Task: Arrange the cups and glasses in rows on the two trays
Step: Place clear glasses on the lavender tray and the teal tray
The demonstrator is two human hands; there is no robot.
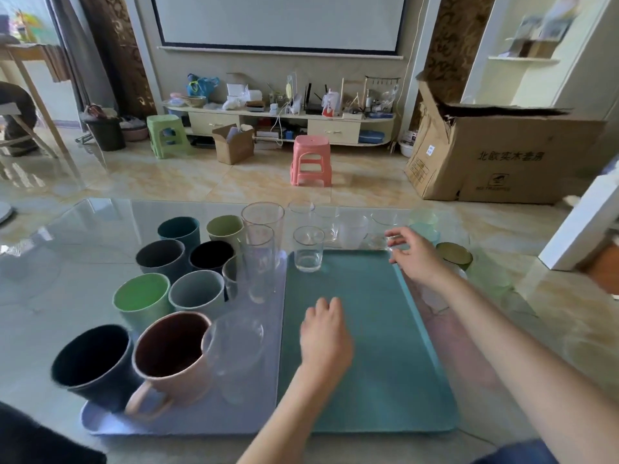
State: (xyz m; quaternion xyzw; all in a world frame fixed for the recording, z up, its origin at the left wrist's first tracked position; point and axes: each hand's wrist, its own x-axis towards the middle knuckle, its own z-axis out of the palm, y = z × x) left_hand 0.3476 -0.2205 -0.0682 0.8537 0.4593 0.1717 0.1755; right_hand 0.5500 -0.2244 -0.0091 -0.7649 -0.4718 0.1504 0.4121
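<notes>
A lavender tray [187,426] on the left is crowded with several coloured cups, such as a pink mug [174,360] and a green cup [142,296], plus tall clear glasses [259,259]. Beside it, a teal tray [368,380] carries a single clear glass [308,249] in its far left corner. My left hand [325,333] lies over the middle of the teal tray, loosely curled and holding nothing. My right hand [413,254] is at the tray's far right corner, fingers spread, fingertips beside a small clear glass [378,232] standing just beyond the rim; I cannot tell if they touch.
More clear glasses [351,229] stand on the glass table behind the teal tray. Pale green cups [423,222] and an olive cup [454,256] sit to the right of my right hand. Beyond the table are a pink stool [311,162] and a cardboard box [495,155].
</notes>
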